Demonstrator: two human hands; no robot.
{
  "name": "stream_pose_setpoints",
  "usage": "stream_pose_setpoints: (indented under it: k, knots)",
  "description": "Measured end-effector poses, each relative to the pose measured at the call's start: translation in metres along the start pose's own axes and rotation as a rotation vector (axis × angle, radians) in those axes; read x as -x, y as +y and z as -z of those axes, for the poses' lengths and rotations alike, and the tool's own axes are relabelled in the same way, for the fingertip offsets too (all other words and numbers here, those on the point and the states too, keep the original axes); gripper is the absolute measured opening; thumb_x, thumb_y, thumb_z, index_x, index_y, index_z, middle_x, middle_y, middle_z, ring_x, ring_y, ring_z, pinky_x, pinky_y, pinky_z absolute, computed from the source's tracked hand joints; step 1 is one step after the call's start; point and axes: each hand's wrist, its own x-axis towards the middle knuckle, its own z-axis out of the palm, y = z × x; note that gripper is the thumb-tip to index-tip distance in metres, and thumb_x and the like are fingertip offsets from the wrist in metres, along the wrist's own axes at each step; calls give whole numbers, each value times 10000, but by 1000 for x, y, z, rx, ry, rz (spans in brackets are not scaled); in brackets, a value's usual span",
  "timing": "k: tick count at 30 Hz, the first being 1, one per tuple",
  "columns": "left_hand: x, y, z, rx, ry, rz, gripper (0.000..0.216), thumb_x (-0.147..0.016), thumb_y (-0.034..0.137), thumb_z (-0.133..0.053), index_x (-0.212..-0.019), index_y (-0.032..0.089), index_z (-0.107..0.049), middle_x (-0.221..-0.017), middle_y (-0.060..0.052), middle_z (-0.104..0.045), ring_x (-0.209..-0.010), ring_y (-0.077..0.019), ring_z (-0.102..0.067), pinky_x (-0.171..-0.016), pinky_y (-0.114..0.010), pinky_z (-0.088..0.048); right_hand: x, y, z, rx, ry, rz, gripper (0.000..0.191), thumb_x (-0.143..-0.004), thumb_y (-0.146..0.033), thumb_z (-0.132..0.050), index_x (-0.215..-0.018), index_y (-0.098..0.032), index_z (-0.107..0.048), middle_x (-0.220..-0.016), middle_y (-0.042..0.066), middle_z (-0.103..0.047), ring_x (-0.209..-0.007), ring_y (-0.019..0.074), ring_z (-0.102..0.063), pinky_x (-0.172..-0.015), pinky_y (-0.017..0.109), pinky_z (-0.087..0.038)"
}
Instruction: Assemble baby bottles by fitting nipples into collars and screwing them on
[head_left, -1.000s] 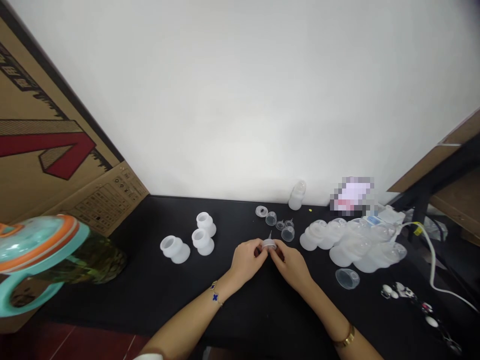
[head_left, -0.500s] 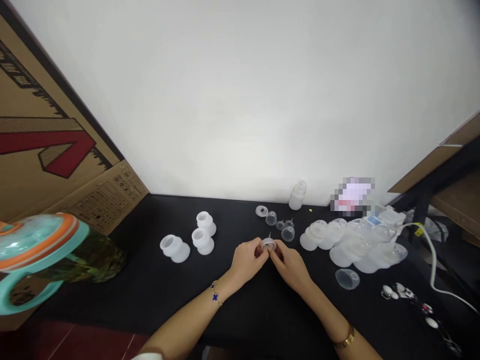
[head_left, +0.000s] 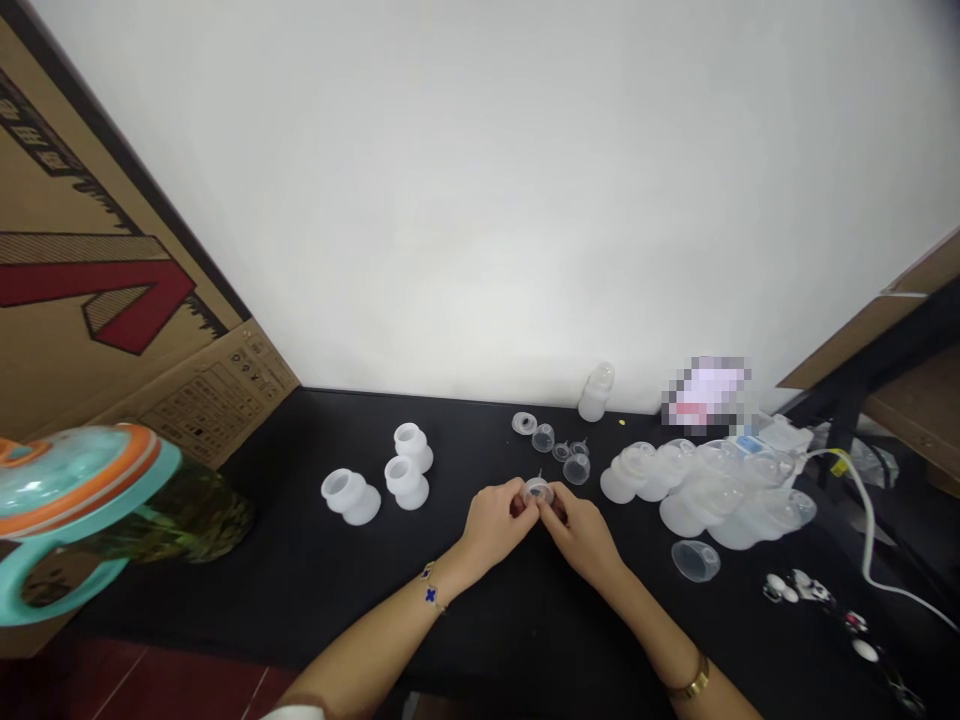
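Note:
Both hands meet at the middle of the black table. Between their fingertips is a translucent bottle collar ring [head_left: 538, 489], a thin pointed tip rising from its far side. My left hand [head_left: 497, 518] pinches it from the left, my right hand [head_left: 580, 527] from the right; the fingers partly hide it. Just beyond lie another collar ring [head_left: 524, 424], clear bottle caps [head_left: 577, 468] and small nipples with thin tips [head_left: 562, 451]. One assembled baby bottle [head_left: 596, 392] stands by the wall. On the left are three open white bottle bodies [head_left: 406, 482].
Several capped bottles [head_left: 701, 495] crowd the right side, with a clear cap [head_left: 696, 560] in front. A white cable [head_left: 868, 530] and a beaded strap [head_left: 851, 620] lie farther right. On the left are a large teal-lidded jug [head_left: 150, 500] and a cardboard box [head_left: 112, 250].
The collar ring has tipped slightly so its opening shows more clearly. Both hands keep their places around it.

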Motion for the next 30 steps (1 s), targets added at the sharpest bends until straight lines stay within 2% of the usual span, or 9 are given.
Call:
stream_pose_setpoints:
  k: [15,30]
  knots:
    - [1,3,4,33,-24,26,246,-835,299,-535,-615,197,-496,-572,30,-554,-531,-115,-476,-552,-236,-285,0,0,0,9,6,-2,278,-944,-442,-432,-791,-230,-527,-561,-49,-507,-497,138,-485,-510,242,-239]
    - [1,4,5,19,-19,12,253,-835,290,-544,-602,197,-513,-570,35,-561,-534,-116,-492,-550,-239,-284,0,-2,2,7,16,10,294,-932,-453,-450,-788,-226,-568,-542,-48,-479,-492,134,-468,-503,243,-242]
